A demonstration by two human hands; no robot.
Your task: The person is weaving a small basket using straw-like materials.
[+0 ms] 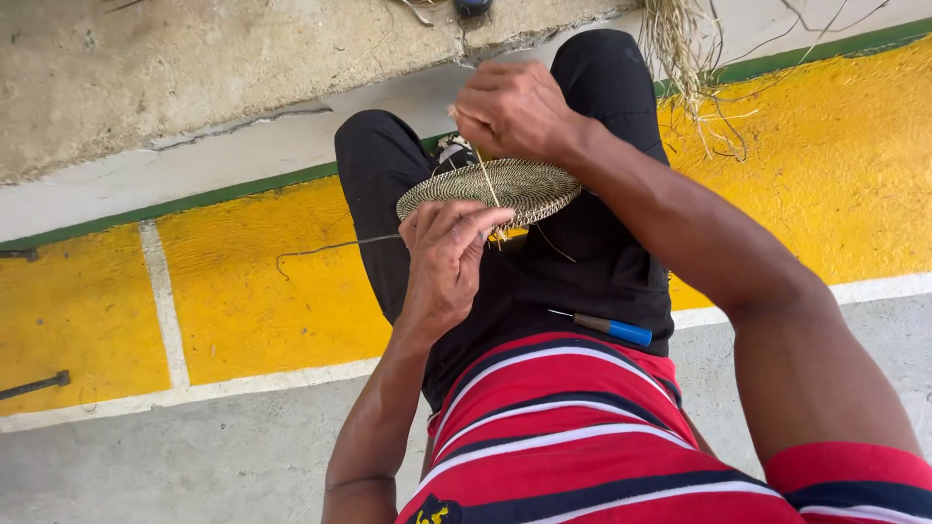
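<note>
The woven disc (490, 189) is a flat, tightly coiled round with no sides raised yet, so by the look of it only the base is made. It rests on the lap between the hands: the left hand (445, 254) grips its near edge, while the right hand (515, 107) above its far edge pinches a pale straw strand (484, 177) drawn across it.

A blue-handled tool (607, 327) lies on the lap of the black shorts (582, 262), below a red shirt with white and dark stripes (563, 427). The floor is painted yellow (262, 301) with white lines (165, 311) and a green edge (194, 201) (beyond it, rough concrete (194, 68)). Loose dry straw (680, 49) lies at the top right, and a dark strand (330, 248) trails across the yellow.
</note>
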